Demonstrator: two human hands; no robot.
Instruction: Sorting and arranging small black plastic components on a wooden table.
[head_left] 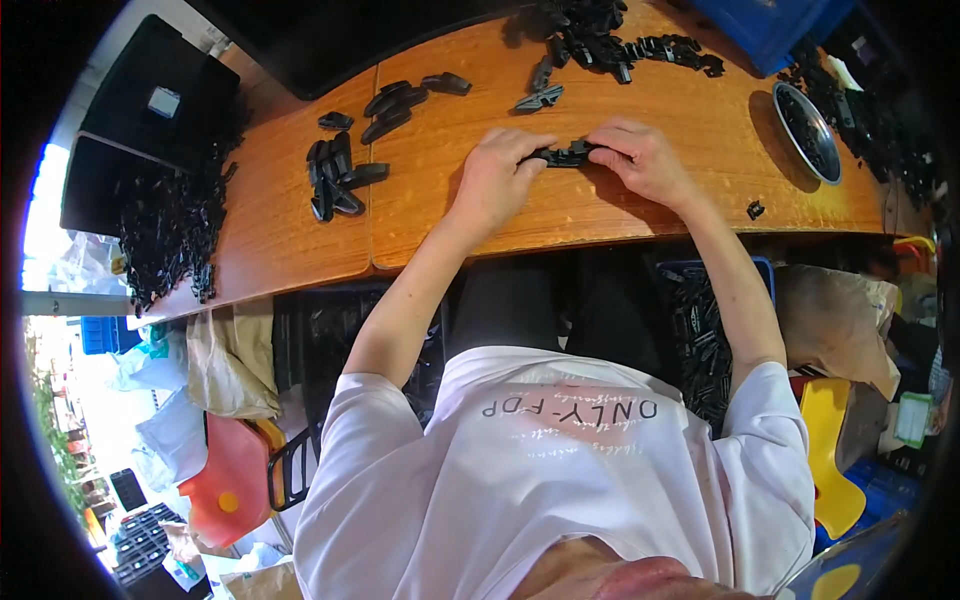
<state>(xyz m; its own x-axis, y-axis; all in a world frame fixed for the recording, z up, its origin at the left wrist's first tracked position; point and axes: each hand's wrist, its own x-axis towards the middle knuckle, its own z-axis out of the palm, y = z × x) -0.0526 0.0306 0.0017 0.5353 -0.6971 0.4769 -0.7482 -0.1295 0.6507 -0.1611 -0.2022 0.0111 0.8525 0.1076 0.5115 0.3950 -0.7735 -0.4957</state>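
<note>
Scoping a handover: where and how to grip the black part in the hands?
Probably its middle, pinched across the narrow width from above. The black part looks long and thin and runs left to right; the left hand and right hand cover its ends, leaving the middle exposed upward. Its underside is hidden.

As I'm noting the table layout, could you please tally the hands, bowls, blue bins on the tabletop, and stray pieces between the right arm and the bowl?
Hands (left hand, right hand): 2
Bowl: 1
Blue bin: 1
Stray piece: 1
Total: 5
The black part in the hands' grip is partly covered, so I left it out.
</note>
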